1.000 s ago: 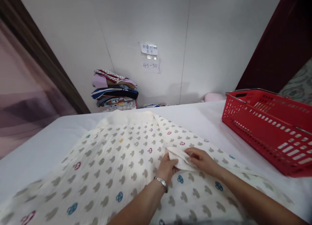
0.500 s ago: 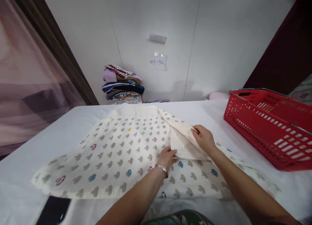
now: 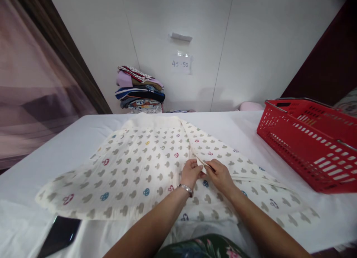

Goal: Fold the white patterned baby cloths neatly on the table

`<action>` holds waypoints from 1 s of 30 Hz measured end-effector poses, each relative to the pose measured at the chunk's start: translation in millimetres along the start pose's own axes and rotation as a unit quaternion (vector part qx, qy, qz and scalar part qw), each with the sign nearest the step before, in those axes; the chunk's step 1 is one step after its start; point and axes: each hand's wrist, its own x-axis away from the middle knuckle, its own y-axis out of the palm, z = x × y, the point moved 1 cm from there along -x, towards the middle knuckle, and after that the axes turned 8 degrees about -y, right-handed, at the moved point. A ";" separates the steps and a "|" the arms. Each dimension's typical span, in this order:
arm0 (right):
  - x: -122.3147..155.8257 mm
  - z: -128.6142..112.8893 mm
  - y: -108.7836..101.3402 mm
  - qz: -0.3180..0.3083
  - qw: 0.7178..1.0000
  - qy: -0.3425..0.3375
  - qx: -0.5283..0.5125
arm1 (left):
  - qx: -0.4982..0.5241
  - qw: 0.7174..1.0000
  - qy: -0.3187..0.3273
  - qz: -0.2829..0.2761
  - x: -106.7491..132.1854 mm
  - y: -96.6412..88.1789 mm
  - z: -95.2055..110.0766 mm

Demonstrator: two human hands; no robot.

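A cream cotton cloth point(image 3: 145, 165) printed with grey and coloured mushrooms lies spread over the white-covered table. Its right front panel point(image 3: 231, 153) lies folded over with the printed side up. My left hand point(image 3: 192, 172), with a silver bracelet at the wrist, pinches the cloth's edge near the middle. Close beside it, my right hand point(image 3: 219, 175) grips the panel's edge between thumb and fingers. A small bit of pale fabric shows between the two hands. The fingertips partly hide the exact layers held.
A red perforated basket point(image 3: 301, 146) stands at the right. Folded clothes point(image 3: 141, 90) are stacked at the back by the white wall point(image 3: 251, 45). A dark phone-like slab point(image 3: 60, 233) lies at the front left. A pink curtain point(image 3: 36, 90) hangs at the left.
My right hand has come left and toward me, bringing the panel's edge to my left hand. The plain lining that showed is now covered by the printed side.
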 end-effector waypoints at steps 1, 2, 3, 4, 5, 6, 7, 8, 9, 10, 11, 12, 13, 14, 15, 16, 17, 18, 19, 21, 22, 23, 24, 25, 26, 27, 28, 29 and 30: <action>0.0 -1.2 0.0 0.001 1.000 0.004 -0.001 | -0.013 1.000 0.006 0.002 -0.8 0.6 -0.6; 0.3 -2.6 0.2 -0.001 1.000 0.006 -0.004 | -0.023 1.000 0.013 0.004 -1.6 1.5 -1.2; 1.0 -4.1 0.5 -0.004 1.000 0.006 -0.009 | -0.031 0.999 0.018 0.007 -2.3 2.4 -1.8; 2.0 -5.5 1.0 -0.009 1.000 0.004 -0.015 | -0.035 0.999 0.024 0.010 -2.8 3.3 -2.1; 3.4 -6.8 1.7 -0.016 1.000 0.000 -0.021 | -0.036 0.999 0.028 0.014 -3.1 4.0 -2.1; 5.1 -7.8 2.5 -0.024 0.999 -0.006 -0.025 | -0.034 0.999 0.031 0.018 -3.1 4.5 -1.9; 6.9 -8.4 3.3 -0.029 0.999 -0.014 -0.026 | -0.030 0.999 0.031 0.022 -2.8 4.8 -1.4; 8.5 -8.3 4.2 -0.032 0.999 -0.022 -0.024 | -0.026 0.999 0.031 0.023 -2.2 5.0 -0.7; 9.9 -7.5 5.0 -0.033 0.999 -0.028 -0.020 | -0.023 0.999 0.033 0.019 -1.3 5.2 0.2; 10.7 -5.9 5.5 -0.032 0.999 -0.030 -0.016 | -0.020 0.999 0.038 0.010 -0.3 5.5 1.2; 10.9 -3.5 5.5 -0.029 0.999 -0.029 -0.018 | -0.020 0.999 0.045 -0.007 0.7 5.9 2.2; 10.3 -0.3 4.9 -0.024 0.999 -0.026 -0.026 | -0.023 0.998 0.054 -0.027 1.4 6.3 3.2; 9.2 3.6 3.3 -0.015 0.999 -0.021 -0.042 | -0.033 0.996 0.064 -0.048 1.5 6.5 4.3; 7.6 8.0 0.6 -0.001 0.998 -0.015 -0.061 | -0.049 0.994 0.075 -0.064 0.8 6.3 5.5; 5.9 12.8 -3.5 0.018 0.997 -0.006 -0.080 | -0.072 0.991 0.087 -0.072 -1.0 5.4 7.0; 4.3 18.1 -8.9 0.041 0.994 0.007 -0.097 | -0.100 0.987 0.101 -0.071 -4.0 3.6 9.0; 3.2 23.7 -15.6 0.071 0.991 0.029 -0.107 | -0.132 0.982 0.119 -0.063 -8.1 0.6 11.6; 2.7 29.7 -23.3 0.106 0.986 0.059 -0.114 | -0.166 0.975 0.137 -0.049 -13.4 -3.4 14.9; 2.9 35.9 -31.6 0.142 0.978 0.095 -0.123 | -0.202 0.966 0.156 -0.032 -19.6 -8.3 19.1; 5.2 48.4 -47.8 0.209 0.951 0.167 -0.153 | -0.283 0.940 0.188 0.008 -33.8 -20.3 30.1; 6.9 54.4 -54.8 0.238 0.935 0.195 -0.174 | -0.327 0.923 0.202 0.034 -41.4 -26.9 37.0; 8.7 60.1 -60.7 0.261 0.921 0.214 -0.196 | -0.370 0.902 0.214 0.063 -49.1 -33.5 44.8; 10.4 65.3 -65.2 0.279 0.908 0.226 -0.216 | -0.415 0.876 0.227 0.093 -57.0 -39.9 53.3; 11.9 69.8 -68.5 0.292 0.899 0.232 -0.231 | -0.456 0.849 0.238 0.120 -65.2 -45.8 62.3; 13.2 73.5 -70.7 0.301 0.892 0.234 -0.242 | -0.493 0.822 0.247 0.144 -73.7 -51.1 71.6; 14.3 76.4 -72.0 0.307 0.888 0.235 -0.248 | -0.524 0.797 0.254 0.161 -82.6 -55.8 81.0; 15.4 78.5 -72.9 0.310 0.886 0.235 -0.252 | -0.545 0.779 0.259 0.170 -92.1 -59.7 90.2; 16.5 79.8 -73.6 0.313 0.885 0.236 -0.252 | -0.561 0.765 0.262 0.175 -101.9 -62.8 99.2; 17.7 80.6 -74.4 0.318 0.883 0.238 -0.248 | -0.575 0.754 0.264 0.176 -112.1 -64.9 107.7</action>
